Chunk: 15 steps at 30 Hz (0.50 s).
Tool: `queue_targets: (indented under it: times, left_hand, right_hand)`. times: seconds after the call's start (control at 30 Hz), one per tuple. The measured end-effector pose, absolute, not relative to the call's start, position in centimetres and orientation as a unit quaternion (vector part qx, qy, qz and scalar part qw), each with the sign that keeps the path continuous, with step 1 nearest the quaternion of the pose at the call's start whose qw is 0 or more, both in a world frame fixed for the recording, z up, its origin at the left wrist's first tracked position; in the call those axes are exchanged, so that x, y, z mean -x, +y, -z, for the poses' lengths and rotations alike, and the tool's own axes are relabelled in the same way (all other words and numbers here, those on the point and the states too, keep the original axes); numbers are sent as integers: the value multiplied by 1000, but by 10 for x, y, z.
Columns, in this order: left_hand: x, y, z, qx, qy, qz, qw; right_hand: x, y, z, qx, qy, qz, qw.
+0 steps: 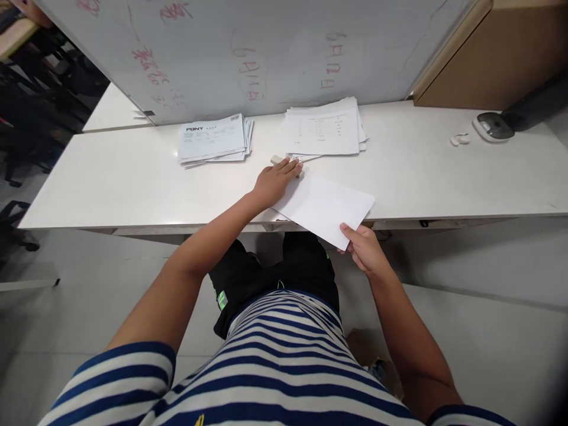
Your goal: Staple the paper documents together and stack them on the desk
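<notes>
A white sheet of paper (326, 204), blank on the side I see, lies slanted across the table's front edge; whether it is one sheet or several I cannot tell. My right hand (366, 248) pinches its near right corner, thumb on top and fingers beneath. At the opposite end, my left hand (277, 182) rests palm down with its fingers stretched out. A small beige object (277, 160) pokes out beyond the left fingers; most of it is hidden under the hand, so its kind is unclear.
Printed papers (322, 130) lie stacked behind my left hand, and a PONY-labelled stack (213, 139) sits to their left. A whiteboard (284, 53) with red writing stands along the back of the white table (110, 177). At right are white earbuds (460, 139), a mouse (493, 126) and a cardboard box (492, 59).
</notes>
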<state>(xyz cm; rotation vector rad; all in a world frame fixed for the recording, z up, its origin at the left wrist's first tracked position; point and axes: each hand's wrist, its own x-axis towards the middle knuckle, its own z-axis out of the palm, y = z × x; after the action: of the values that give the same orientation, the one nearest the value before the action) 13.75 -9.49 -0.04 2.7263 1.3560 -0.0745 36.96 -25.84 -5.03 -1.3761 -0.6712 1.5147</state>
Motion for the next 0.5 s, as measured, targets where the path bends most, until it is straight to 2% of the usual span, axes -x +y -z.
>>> queue_targets:
  times: [0.33,0.5]
  left_hand:
    - [-141,-93,-10,-893,447,24,43]
    - [-145,-93,-16,-888,460,-11,13]
  right_hand:
    - [-362,-258,39,576,-290,-606,465]
    - [-370,-258,39,611,-304,-561,468]
